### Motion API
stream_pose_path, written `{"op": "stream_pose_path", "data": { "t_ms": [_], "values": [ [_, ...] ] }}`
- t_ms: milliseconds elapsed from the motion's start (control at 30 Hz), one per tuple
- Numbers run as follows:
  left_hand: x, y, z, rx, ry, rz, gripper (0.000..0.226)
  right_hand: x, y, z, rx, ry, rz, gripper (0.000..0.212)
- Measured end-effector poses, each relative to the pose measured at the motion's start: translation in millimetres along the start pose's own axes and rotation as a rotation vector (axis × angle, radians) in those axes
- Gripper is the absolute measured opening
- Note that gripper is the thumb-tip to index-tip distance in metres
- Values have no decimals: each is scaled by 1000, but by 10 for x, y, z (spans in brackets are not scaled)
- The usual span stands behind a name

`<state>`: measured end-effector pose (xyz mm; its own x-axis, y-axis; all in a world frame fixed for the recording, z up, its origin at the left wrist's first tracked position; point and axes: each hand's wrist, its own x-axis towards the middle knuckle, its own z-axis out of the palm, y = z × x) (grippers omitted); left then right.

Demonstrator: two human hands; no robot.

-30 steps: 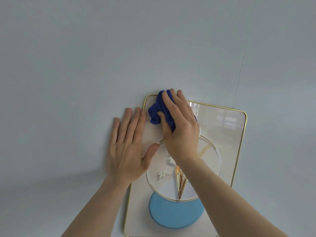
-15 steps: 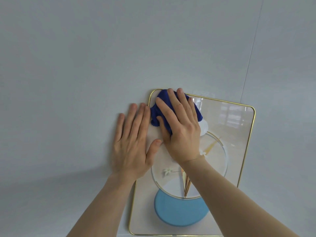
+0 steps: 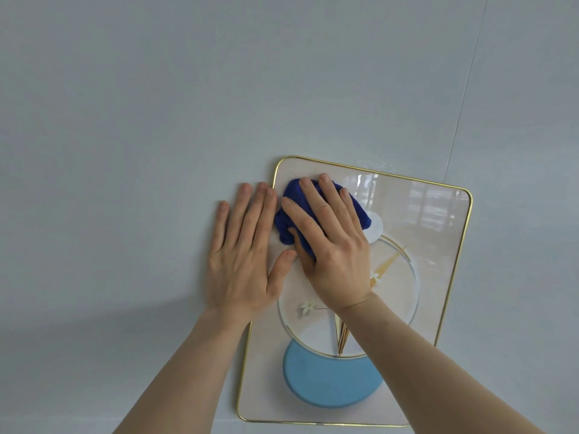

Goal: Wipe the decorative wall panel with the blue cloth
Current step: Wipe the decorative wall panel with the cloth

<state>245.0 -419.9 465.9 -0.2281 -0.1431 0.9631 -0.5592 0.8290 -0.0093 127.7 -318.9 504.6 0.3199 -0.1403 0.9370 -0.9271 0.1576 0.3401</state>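
I see the wall panel (image 3: 416,233) hanging on a pale grey wall (image 3: 156,104). It has a thin gold rim and round corners. Its picture shows a big blue circle (image 3: 329,380) low down and a thin gold ring (image 3: 415,277) above it, with small white flowers.

The blue cloth (image 3: 293,195) is bunched up near the top left corner of the panel. The right hand (image 3: 332,242) lies flat on top of the cloth, fingers spread a little, pressing it onto the panel. Bits of cloth stick out past the fingertips, by the thumb and on the right side.

The left hand (image 3: 241,255) is open and flat, holding nothing. Most of it rests on the wall just beside the panel's left rim. Its thumb reaches over the rim, close to the cloth.
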Motion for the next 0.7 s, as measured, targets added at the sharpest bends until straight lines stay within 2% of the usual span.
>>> {"op": "stream_pose_path", "data": {
  "t_ms": [700],
  "values": [
    [1,15,1,-12,32,-4,77,-378,133,-132,-17,-76,-65,36]
  ]
}}
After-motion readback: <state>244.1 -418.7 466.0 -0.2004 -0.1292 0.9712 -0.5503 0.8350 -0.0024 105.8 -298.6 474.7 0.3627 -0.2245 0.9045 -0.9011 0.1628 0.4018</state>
